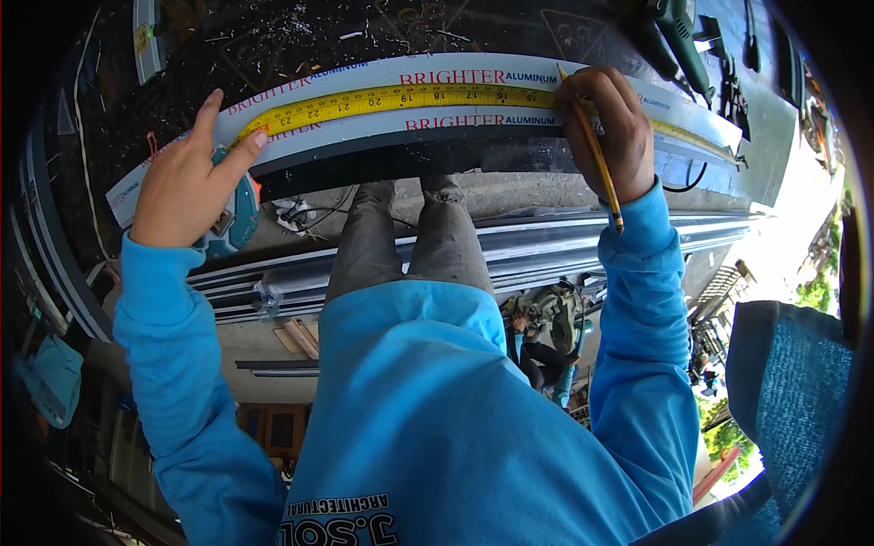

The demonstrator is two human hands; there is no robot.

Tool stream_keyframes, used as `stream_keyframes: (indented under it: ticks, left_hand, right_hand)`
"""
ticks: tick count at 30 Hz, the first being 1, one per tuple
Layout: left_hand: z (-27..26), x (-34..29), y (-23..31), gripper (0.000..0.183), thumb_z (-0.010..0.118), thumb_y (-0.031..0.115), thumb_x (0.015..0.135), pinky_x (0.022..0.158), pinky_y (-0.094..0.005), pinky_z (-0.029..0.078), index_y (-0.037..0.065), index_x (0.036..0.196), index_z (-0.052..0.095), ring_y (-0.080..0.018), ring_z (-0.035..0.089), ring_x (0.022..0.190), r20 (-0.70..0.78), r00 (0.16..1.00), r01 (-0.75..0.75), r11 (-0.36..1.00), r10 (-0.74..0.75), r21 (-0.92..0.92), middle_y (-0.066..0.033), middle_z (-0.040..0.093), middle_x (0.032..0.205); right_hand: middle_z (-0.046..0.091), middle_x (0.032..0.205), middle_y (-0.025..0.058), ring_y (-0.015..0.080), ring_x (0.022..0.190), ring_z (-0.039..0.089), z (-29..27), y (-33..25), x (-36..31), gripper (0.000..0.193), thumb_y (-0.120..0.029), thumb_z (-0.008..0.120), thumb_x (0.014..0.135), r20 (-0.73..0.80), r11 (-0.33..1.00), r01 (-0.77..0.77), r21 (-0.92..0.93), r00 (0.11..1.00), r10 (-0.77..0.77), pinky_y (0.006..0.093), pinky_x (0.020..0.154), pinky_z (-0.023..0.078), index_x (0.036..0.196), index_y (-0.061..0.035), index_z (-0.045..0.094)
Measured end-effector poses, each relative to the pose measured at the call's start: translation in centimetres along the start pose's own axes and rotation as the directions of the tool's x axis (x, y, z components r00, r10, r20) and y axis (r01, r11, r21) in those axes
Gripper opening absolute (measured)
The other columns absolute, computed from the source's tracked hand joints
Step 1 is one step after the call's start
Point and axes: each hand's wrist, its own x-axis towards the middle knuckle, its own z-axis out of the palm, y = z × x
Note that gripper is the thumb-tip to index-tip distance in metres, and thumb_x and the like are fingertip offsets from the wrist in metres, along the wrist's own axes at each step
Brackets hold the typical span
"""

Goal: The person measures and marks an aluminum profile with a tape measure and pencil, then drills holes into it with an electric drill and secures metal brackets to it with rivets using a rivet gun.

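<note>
A long aluminium profile (pixel 364 75) in printed white film lies across the dark tabletop. Along it runs the yellow blade (pixel 401 97) of a tape measure, whose teal and orange case (pixel 240 223) sits partly hidden under my left hand (pixel 180 187). That hand grips the case, its thumb on the blade and its index finger stretched over the profile. My right hand (pixel 614 127) is closed round a pencil (pixel 596 155), pointed end up at the profile's far edge. The knuckles cover part of the blade, which continues right to its hooked end near the profile's end.
A green power tool (pixel 678 36) lies at the table's far right, with black tools beside it. Metal shavings (pixel 264 64) are scattered over the tabletop. Long profiles (pixel 528 246) lie behind my legs, and another person (pixel 539 355) shows farther back.
</note>
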Motion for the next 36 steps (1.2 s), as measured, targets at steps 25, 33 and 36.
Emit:
stream_keyframes:
  ticks: [25,33,36]
  left_hand:
    - [0.8,0.4,-0.9,0.091,0.057,0.062,0.087,0.095,-0.0428,0.049,0.0,0.148,0.033,-0.0388,0.066,0.106,0.013,0.997,0.078,0.996,-0.078,-0.037,-0.0306,0.064,0.114]
    - [0.7,0.2,-1.1,0.092,0.059,0.064,0.086,0.094,-0.0445,0.049,0.0,0.147,0.035,-0.0391,0.065,0.109,0.045,0.996,0.08,0.994,-0.077,-0.07,-0.0308,0.063,0.117]
    - [0.7,0.3,-1.1,0.092,0.06,0.064,0.086,0.094,-0.0445,0.049,0.0,0.147,0.035,-0.0391,0.065,0.108,0.039,0.997,0.074,0.995,-0.071,-0.07,-0.0306,0.063,0.116]
  right_hand:
    - [0.065,0.093,0.013,0.0301,0.086,0.067,-0.6,-0.2,0.5,0.024,0.008,0.071,0.077,0.055,0.998,-0.05,0.037,0.997,0.048,0.0374,0.074,0.06,0.092,-0.006,0.058]
    - [0.066,0.092,0.0131,0.0297,0.084,0.067,-0.6,-0.5,0.8,0.022,0.007,0.069,0.078,0.061,0.997,-0.06,0.048,0.996,0.057,0.0371,0.073,0.059,0.092,-0.0057,0.057]
    - [0.066,0.092,0.0135,0.0291,0.083,0.068,-0.7,-0.3,0.8,0.023,0.007,0.069,0.078,0.064,0.998,-0.046,0.032,0.997,0.044,0.0367,0.073,0.059,0.093,-0.0059,0.058]
